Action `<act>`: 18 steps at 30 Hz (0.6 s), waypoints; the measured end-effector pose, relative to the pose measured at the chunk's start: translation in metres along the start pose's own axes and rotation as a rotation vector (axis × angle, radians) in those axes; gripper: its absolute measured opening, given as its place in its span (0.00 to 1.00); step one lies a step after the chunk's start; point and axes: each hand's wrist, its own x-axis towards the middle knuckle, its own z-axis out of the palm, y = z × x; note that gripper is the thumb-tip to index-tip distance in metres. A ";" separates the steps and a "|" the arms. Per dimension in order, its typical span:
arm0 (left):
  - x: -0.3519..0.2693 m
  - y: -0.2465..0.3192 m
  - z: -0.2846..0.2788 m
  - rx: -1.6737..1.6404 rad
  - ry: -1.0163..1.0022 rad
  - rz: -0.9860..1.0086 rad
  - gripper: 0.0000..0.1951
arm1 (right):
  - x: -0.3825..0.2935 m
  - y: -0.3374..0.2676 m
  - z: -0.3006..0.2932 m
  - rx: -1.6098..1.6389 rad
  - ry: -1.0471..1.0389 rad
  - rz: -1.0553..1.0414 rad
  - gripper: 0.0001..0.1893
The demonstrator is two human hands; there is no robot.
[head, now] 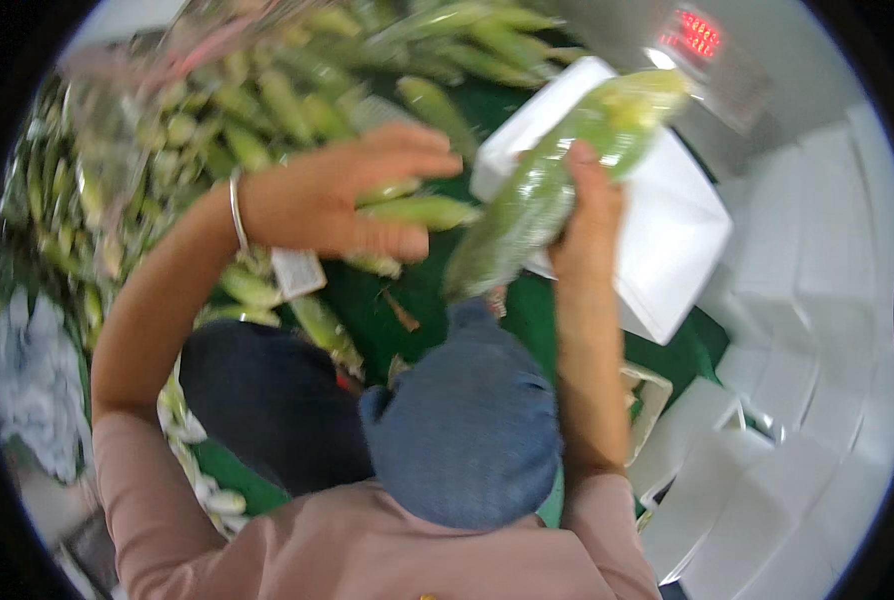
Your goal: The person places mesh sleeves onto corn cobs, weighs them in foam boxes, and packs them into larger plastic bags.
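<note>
A plastic-wrapped pack of green produce, seemingly corn in its husk [522, 202], is gripped by my right hand [593, 199] and tilted up to the right over a white foam box [664, 232]. To its left, my left hand [342, 195], with a bangle at the wrist, is spread palm-down, blurred by motion, and holds nothing visible. Below and behind its fingers lie loose husked ears [424, 212]. A small white card bearing print [298, 273] lies under that wrist, by more ears.
A big heap of green ears [252, 112] and clear plastic bags [109, 150] fill the left and top. A red-lit digital display [694, 36] stands at the upper right. White foam boxes [762, 480] are stacked along the right. Crumpled pale plastic [34, 382] lies far left.
</note>
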 end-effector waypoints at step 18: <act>-0.169 -0.198 0.158 -1.156 1.149 -1.501 0.22 | 0.155 0.289 0.031 -1.599 -0.440 -0.676 0.31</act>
